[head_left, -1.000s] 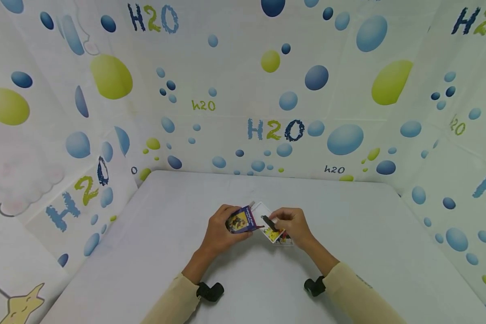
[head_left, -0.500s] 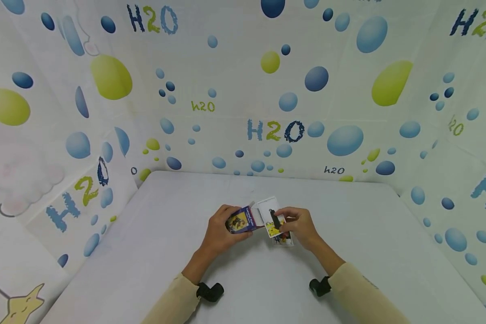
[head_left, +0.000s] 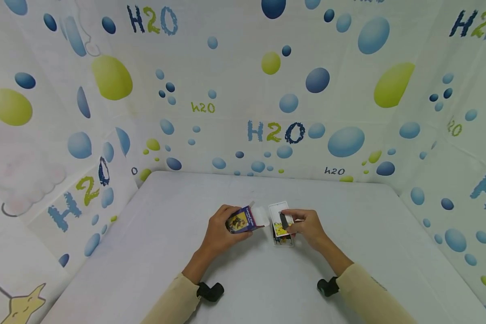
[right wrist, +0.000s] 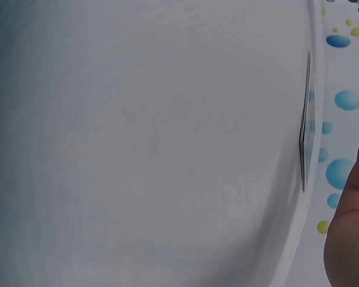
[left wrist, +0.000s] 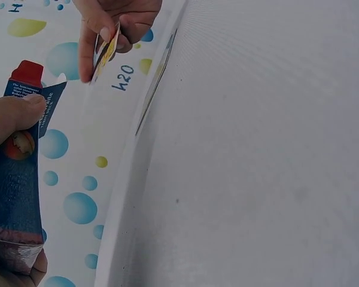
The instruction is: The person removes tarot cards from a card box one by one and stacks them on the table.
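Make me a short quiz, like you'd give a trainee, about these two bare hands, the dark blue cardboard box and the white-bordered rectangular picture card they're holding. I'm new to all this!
1. Which hand grips the dark blue cardboard box?
2. True or false: the box is fully closed.
3. Fill in the blank: in the head view, the bottom of the white-bordered rectangular picture card pinched by the right hand is mostly ____.

Key:
1. The left hand.
2. False; its red end flap sticks out, untucked, as the left wrist view shows.
3. Yellow.
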Motion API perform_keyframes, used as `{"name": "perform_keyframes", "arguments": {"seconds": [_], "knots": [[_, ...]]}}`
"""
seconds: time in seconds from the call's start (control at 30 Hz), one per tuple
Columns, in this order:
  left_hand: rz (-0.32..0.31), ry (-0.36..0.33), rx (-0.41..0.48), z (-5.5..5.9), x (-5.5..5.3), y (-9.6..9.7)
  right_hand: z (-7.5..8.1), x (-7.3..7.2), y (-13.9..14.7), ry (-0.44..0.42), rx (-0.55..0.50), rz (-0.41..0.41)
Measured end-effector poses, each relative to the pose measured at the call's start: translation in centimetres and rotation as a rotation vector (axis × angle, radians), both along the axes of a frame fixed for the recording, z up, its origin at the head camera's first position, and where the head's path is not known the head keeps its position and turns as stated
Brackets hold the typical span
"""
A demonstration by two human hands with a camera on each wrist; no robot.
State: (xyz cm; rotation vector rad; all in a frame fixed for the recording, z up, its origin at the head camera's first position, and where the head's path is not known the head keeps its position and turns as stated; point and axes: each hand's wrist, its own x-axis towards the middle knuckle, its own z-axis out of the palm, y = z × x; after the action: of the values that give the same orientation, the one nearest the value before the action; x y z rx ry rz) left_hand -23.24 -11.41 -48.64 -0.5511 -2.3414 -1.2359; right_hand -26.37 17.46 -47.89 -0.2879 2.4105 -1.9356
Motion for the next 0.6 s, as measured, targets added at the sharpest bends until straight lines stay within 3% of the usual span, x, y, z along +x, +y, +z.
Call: {"name": "perform_keyframes", "arguments": {"seconds": [0.6], "knots": [[0.01,-0.007,-0.004,0.06,0.07,0.08,-0.37,-0.14,0.11,-0.155,0.074,0.03]]}}
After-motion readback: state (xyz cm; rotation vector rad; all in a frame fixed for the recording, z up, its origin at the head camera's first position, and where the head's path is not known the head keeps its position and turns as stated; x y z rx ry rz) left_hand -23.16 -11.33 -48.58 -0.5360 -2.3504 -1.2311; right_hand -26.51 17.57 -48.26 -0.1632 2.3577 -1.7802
